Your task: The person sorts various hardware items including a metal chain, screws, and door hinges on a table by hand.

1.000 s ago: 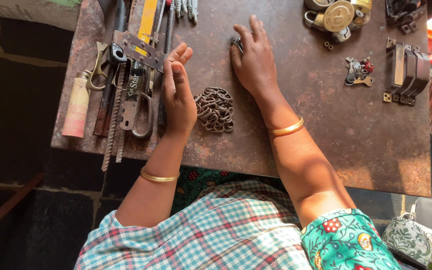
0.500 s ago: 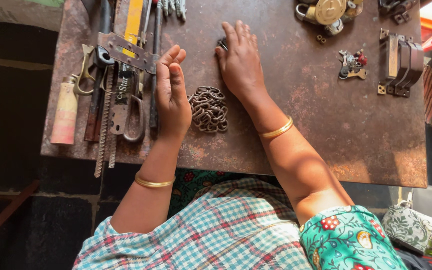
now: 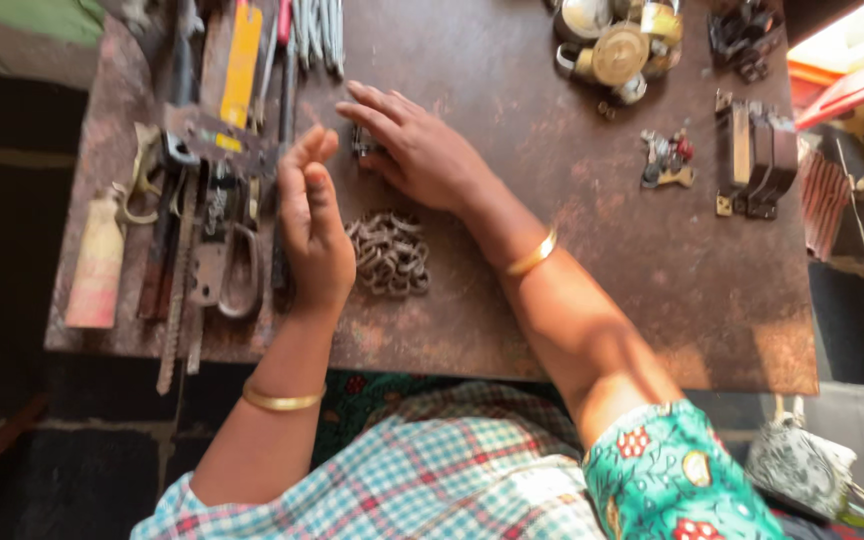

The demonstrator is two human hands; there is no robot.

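A small dark metal piece [image 3: 362,142] lay on the rusty worktop [image 3: 572,260], pinned under the right hand [image 3: 422,150], its grip flat. The left hand [image 3: 312,225] stood edgewise, released, beside the chain [image 3: 389,254].

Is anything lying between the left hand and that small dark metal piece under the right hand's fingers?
Nothing visible does. The left hand stands on edge just left of the small metal piece, with only bare rusty tabletop between them. The right hand covers part of the piece. The chain pile lies nearer the person, off that line.
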